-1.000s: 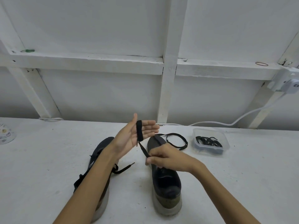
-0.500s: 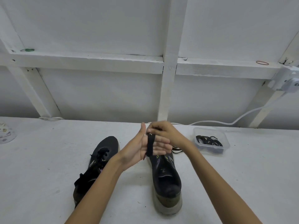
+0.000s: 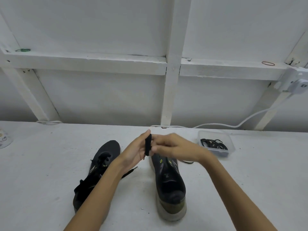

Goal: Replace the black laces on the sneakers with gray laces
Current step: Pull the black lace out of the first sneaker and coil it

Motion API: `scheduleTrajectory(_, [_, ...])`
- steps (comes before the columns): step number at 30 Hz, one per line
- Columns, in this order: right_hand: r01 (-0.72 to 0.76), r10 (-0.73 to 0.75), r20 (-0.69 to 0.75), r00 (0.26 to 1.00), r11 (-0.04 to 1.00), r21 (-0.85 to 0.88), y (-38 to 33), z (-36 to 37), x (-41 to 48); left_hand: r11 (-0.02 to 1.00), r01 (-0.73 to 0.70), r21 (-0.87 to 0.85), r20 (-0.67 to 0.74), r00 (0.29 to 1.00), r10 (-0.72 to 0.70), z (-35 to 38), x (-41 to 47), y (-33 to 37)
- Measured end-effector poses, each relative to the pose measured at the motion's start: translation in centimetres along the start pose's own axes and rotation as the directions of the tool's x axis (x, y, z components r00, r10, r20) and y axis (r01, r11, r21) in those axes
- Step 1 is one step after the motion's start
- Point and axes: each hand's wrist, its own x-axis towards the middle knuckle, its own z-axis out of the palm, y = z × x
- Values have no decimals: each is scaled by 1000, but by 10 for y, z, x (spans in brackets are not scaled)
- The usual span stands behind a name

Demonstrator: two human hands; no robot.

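black mesh sneakers [image 3: 170, 185] stand on the white table [image 3: 41, 180]. above their toes, left hand [image 3: 135, 149], spread, carries the black flat lace [image 3: 148, 145] coiled upright round its fingers; right hand [image 3: 175, 146], blurred, meets it from the right, grip unclear.

I see the left sneaker [image 3: 100, 167] laced, right sneaker [image 3: 168, 177] unlaced, heels toward me; 1 black lace [image 3: 148, 145] apparently coiled above them.

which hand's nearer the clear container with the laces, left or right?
Right. The right hand sits close beside the container, apart from it; the left hand, black lace wound round its fingers, is farther off, on the right hand's far side.
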Motion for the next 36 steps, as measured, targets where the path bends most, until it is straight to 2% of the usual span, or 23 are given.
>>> scheduleTrajectory(2, [-21, 26, -81, 996, 998, 66, -2, -15, 6, 995, 2, -96, 46, 999, 2, 8, -2, -3])
scheduleTrajectory(5, [-27, 19, -180, 983, 999, -41, 6, -28, 19, 991, 32, -131, 125, 992, -16, 14, -7, -3])
scheduleTrajectory(7, [-11, 14, -191, 982, 1000, 18, 18, -22, 27, 988, 33, -150, 160, 987, -9, 16, -7, -2])
scheduleTrajectory(12, [-43, 75, -230, 970, 989, 142, 47, 13, 24, 955, -11, -297, 137, 989, 54, 9, -3, 4])
scheduleTrajectory(14, [-97, 123, -228, 966, 988, 120, 47, 24, 16, 949, -30, -313, 124, 990, 73, 6, -3, 8])
scheduleTrajectory(16, [-116, 125, -175, 977, 991, 61, 43, 30, 6, 950, -64, -305, 108, 989, 101, 3, -2, 10])
scheduleTrajectory(20, [-152, 159, 82, 984, 985, -85, 27, 28, -9, 947, -133, -291, 47, 987, 153, -2, 4, 12])
scheduleTrajectory(22, [-147, 166, 168, 972, 981, -124, 16, 23, -13, 965, -135, -225, 31, 989, 145, -3, 6, 10])
scheduleTrajectory(25, [-106, 132, 184, 974, 984, -144, -6, 7, -16, 996, -69, -50, 10, 998, 70, -2, 5, 1])
scheduleTrajectory(28, [-97, 104, 85, 991, 992, -79, -20, -13, -12, 999, 4, 44, 23, 1000, -5, 0, 2, -9])
scheduleTrajectory(33, [-55, 28, -232, 972, 992, -113, 2, -25, 18, 998, 57, -11, 142, 988, -55, 7, -2, -10])
scheduleTrajectory(36, [-56, 37, -295, 955, 997, -56, 27, -7, 26, 995, 49, -87, 178, 984, -33, 8, -4, -3])
